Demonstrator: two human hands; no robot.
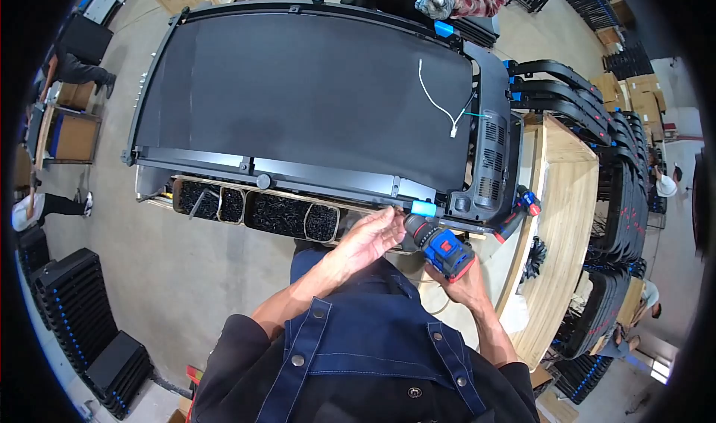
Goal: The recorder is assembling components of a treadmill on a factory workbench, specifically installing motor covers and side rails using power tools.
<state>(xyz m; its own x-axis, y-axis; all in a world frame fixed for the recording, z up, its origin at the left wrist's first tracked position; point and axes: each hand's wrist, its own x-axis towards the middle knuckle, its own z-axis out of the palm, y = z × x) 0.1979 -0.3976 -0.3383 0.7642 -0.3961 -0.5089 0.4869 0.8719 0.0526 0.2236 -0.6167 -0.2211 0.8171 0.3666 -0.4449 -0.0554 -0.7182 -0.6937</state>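
My right hand [468, 283] grips a blue, black and red cordless drill [447, 253], its chuck aimed at the near edge of a treadmill deck [313, 95]. Close beside the chuck, the fingertips of my left hand [367, 242] are pinched together at the deck's side rail [328, 180]. Whatever they hold is too small to make out. Blue tape [423, 208] wraps the rail just past my fingers. A white cable [432, 104] lies loose on the black belt, near the grey vented motor cover [492, 154] at the right end.
Below the rail hang bins of black screws [280, 212], with a hex key [200, 203] in one. A second power tool [517, 212] lies right of the motor cover, beside a wooden crate [570, 199]. Across the deck is a co-worker's gloved hand [436, 5]. Black frames [623, 192] are stacked at right.
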